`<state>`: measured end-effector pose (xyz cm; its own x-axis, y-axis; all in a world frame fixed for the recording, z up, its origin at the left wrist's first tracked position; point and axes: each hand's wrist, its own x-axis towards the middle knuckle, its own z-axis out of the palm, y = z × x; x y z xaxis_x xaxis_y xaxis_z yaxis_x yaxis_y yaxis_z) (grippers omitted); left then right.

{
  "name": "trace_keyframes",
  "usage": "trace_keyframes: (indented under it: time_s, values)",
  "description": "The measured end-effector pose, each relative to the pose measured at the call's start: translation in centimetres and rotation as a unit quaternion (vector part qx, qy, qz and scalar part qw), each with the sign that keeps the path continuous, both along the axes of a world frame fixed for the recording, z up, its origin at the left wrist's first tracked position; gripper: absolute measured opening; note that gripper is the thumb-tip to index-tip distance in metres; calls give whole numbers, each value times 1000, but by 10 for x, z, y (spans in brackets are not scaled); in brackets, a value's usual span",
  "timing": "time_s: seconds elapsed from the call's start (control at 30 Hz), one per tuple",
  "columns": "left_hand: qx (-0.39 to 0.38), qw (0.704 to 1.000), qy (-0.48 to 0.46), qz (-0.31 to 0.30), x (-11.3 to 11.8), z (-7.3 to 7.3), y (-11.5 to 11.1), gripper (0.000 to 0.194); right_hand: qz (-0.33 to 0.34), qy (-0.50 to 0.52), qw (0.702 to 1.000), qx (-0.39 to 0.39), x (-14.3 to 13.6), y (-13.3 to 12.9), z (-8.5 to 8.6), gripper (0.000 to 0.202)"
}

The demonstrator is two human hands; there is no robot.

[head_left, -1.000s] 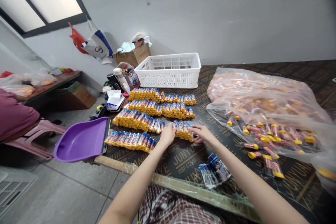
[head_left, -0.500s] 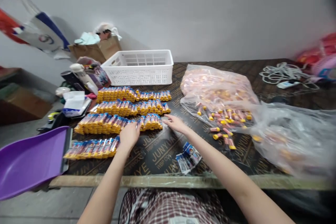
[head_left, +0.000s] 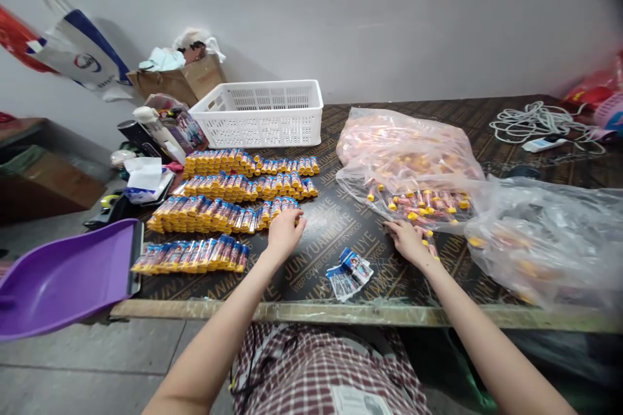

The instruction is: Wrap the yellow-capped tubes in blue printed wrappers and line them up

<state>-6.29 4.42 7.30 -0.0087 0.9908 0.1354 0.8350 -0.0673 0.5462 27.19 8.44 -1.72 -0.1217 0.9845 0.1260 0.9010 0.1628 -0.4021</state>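
Rows of small tubes with yellow caps and blue tops [head_left: 195,215] lie side by side on the dark table. At the right end of the third row is my left hand [head_left: 286,229], its fingers curled against the end tubes; whether it grips one is hidden. My right hand [head_left: 406,238] reaches over loose pink tubes with yellow caps [head_left: 431,248], fingers apart and pointing left. Behind it, more such tubes spill from the mouth of a clear plastic bag [head_left: 409,142]. A small pile of blue printed sleeves [head_left: 349,272] lies between my forearms.
A white plastic basket [head_left: 263,126] stands at the back. On the left are a purple dustpan [head_left: 73,279], bottles [head_left: 150,126] and a paper bag [head_left: 185,81]. A second clear bag [head_left: 549,240] and a coiled white cable [head_left: 530,123] lie to the right.
My right hand has moved right, from beside the rows to the loose pink tubes. My left hand has moved right along the rows. The fourth row's right end now shows. The view has shifted slightly.
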Motion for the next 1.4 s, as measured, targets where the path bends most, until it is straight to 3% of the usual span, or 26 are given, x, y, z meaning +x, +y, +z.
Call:
trace_keyframes:
  time_s: [0.07, 0.13, 0.23, 0.3, 0.4, 0.5, 0.63, 0.73, 0.87, 1.07, 1.17, 1.27, 1.33, 1.4]
  values:
    - [-121, 991, 2, -62, 12, -7, -7, 23, 3, 13, 1000, 17, -2, -4, 1, 34]
    - [-195, 977, -3, -86, 28, -27, -24, 29, 1, 35, 999, 35, -6, -11, 4, 34]
    - [-170, 984, 1, -48, 52, -57, -50, 39, -1, 74, 996, 51, -14, -27, 10, 40]
    - [-127, 992, -5, -26, 66, -68, -54, 37, 6, 116, 992, 47, -21, -41, 14, 43]
    - [-105, 994, -6, -11, 81, -69, -41, 26, 9, 190, 981, 20, -35, -64, 20, 43]
    - [-149, 989, 23, -14, 90, -67, -21, 25, -1, 207, 978, -22, -52, -86, 25, 44]
    - [-182, 982, 29, -33, 94, -69, -11, 22, 21, 128, 988, -85, -74, -106, 24, 74]
    - [-184, 982, 26, -41, 91, -71, -15, 19, 37, 111, 990, -77, -77, -109, 20, 74]
    - [-186, 980, 26, -62, 81, -69, -29, 17, -7, 174, 983, -53, -66, -101, 12, 64]
    - [-139, 987, 18, -72, 71, -67, -51, 12, -20, 188, 980, -64, -59, -96, 7, 46]
    - [-97, 992, -57, -59, 69, -69, -57, 9, -52, 257, 964, -52, -60, -100, 15, 44]
    - [-109, 968, -223, -22, 68, -70, -60, 8, -47, 403, 909, -93, -63, -107, 27, 46]
    - [-150, 916, -372, 20, 68, -69, -60, 10, -52, 490, 865, -91, -67, -112, 33, 39]
    - [-189, 845, -496, 65, 68, -66, -59, 20, -71, 516, 852, -55, -71, -117, 39, 32]
